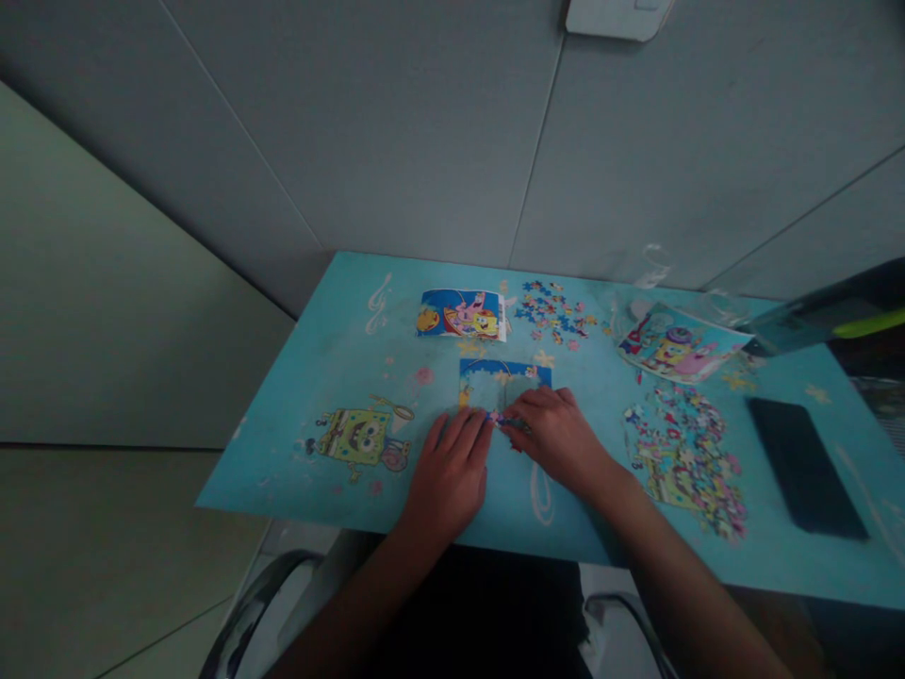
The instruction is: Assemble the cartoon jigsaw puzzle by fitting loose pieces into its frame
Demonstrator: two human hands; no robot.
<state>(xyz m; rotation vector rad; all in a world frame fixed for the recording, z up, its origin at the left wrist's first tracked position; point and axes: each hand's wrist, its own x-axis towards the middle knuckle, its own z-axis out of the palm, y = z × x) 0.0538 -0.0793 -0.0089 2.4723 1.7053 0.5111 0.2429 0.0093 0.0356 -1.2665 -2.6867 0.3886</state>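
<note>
A partly joined jigsaw puzzle (505, 366), a strip of blue and yellow border pieces, lies on the table in front of me. My left hand (456, 462) rests with its fingers stretched out at the puzzle's near left corner. Close beside it, my right hand (551, 424) is closed in a pinch at a small puzzle piece (495, 416) on the near side. My fingers partly cover that piece and the near edge. Behind the puzzle lies a picture card (462, 314) with blue, yellow and pink cartoon figures.
Loose pieces (555, 311) are scattered right of the card. A larger pile (693, 453) lies to the right, near a second picture sheet (682, 344) and a dark flat tablet-like object (806, 467). A clear container (654, 267) stands at the back. The turquoise table (297, 358) meets a grey wall.
</note>
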